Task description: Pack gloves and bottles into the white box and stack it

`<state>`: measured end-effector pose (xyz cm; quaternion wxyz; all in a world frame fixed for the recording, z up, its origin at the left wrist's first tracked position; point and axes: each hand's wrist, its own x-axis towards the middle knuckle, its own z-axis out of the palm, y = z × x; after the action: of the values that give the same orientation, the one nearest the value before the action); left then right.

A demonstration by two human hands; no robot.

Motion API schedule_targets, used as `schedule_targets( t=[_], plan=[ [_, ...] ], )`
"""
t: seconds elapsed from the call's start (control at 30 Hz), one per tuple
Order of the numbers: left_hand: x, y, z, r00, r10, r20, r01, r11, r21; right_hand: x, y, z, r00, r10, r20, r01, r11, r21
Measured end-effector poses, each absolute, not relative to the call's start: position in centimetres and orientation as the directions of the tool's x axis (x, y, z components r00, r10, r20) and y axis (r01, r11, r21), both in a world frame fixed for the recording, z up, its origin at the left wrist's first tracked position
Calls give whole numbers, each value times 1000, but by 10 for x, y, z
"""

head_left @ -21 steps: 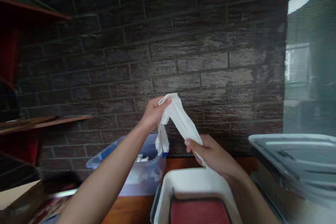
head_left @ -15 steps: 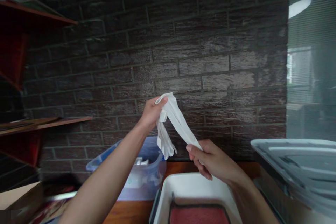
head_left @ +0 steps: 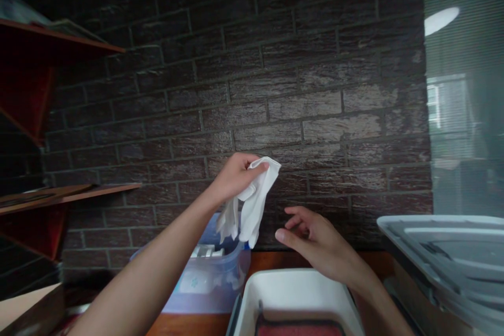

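Note:
White cloth gloves (head_left: 254,212) hang limp from my left hand (head_left: 241,174), pinched between thumb and fingers near the cuff. Their finger ends dangle in front of a translucent blue plastic bin (head_left: 236,273). To the right, my right hand (head_left: 309,239) is apart from the gloves, fingers loosely curled and thumb spread, with nothing in it. Below that hand stands a white tub (head_left: 291,286) with a dark-edged red item (head_left: 299,329) inside it.
Inside the blue bin lie white items (head_left: 207,251). A lidded grey storage box (head_left: 452,252) stands at the right. Red-brown shelves (head_left: 79,42) jut out at the left above a cardboard box (head_left: 31,304). A dark brick wall (head_left: 244,89) rises behind the wooden tabletop (head_left: 189,324).
My right hand has let go of the glove it was stretching, which now hangs down from my left hand. My left hand has shifted slightly right and down.

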<state>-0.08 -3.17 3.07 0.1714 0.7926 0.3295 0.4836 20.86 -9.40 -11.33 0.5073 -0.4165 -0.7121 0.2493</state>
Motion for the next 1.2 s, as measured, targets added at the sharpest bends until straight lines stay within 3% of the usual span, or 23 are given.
schedule_targets(
  t=[0.13,0.2,0.33,0.6,1.2],
  plan=[
    [15,-51,30,491,645,585,467,-762,449,206,-96,-108,-100,824,557,334,555,-762],
    [19,-54,27,531,640,556,466,-768,439,207,-98,-105,-156,796,585,304,602,-738],
    [20,-53,21,540,673,505,443,-738,509,212,-98,-104,-167,791,589,293,610,-736],
    [-1,-46,21,438,809,392,326,-549,770,220,-95,-107,-93,836,540,138,548,-825],
    [-31,-33,20,366,816,448,250,-550,797,223,-100,-118,-1,876,482,-17,482,-876]
  ],
)
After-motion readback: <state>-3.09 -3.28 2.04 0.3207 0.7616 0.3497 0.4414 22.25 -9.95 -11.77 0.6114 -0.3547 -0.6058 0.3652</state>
